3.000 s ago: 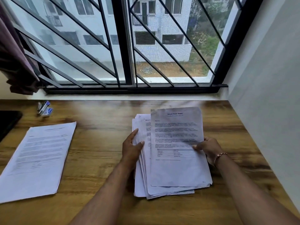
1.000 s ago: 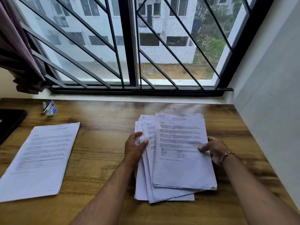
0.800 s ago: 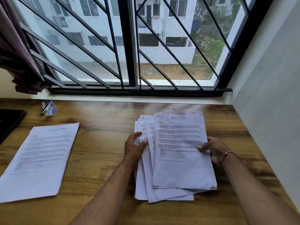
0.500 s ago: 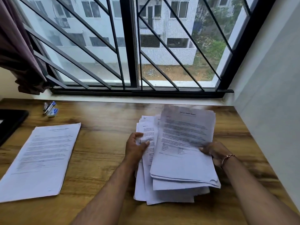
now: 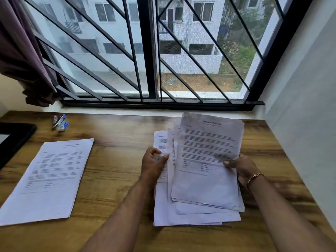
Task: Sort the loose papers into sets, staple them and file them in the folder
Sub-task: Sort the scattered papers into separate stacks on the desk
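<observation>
A fanned stack of loose printed papers point(image 5: 189, 218) lies on the wooden desk point(image 5: 116, 170) in front of me. My right hand point(image 5: 240, 167) grips the right edge of the top few sheets point(image 5: 207, 160) and holds them tilted up off the stack. My left hand point(image 5: 153, 163) rests on the stack's left side, thumb and fingers pinching the edge of a lower sheet. A separate set of papers point(image 5: 49, 179) lies flat at the left. A small blue and silver stapler point(image 5: 60, 122) sits at the far left near the window.
A dark flat object point(image 5: 12, 140), perhaps the folder, lies at the desk's left edge. The barred window point(image 5: 151, 51) runs along the desk's far side. A white wall point(image 5: 305, 124) closes the right side, and a purple curtain point(image 5: 23, 57) hangs at the upper left.
My right hand has lifted the top few sheets off the stack and tilted them up toward the window. My left hand has stayed on the stack's left side.
</observation>
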